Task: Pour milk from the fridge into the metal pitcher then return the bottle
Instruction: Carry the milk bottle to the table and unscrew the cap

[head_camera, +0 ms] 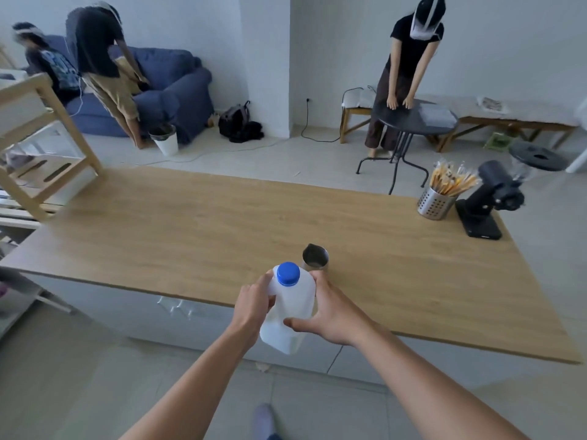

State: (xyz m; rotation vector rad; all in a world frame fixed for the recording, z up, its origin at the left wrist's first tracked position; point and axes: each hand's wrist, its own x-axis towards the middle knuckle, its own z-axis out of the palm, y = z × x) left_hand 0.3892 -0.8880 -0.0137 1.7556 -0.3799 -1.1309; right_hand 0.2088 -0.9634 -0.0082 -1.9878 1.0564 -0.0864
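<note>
From the head view, the person holds the milk bottle (287, 315) in the air just in front of the near edge of the wooden table (190, 223), both hands on it. The left hand (254, 304) wraps its fingers (266, 282) around the bottle's shoulder, and the right hand (330, 315) presses fingers and thumb against the opposite side, so both are clasped on the bottle. The blue cap (288, 274) is still screwed on. The metal pitcher (314, 257) stands open and upright on the table at about one o'clock from the cap, just behind the bottle. The bottle looks nearly full, so I judge it fairly heavy, with thin plastic walls that will give under a hard squeeze and may be slick from the fridge. Holding the body low with one hand while the other twists the cap seems soundest. Far off at two o'clock stand a utensil holder (435, 204) and a black grinder (489, 201).
</note>
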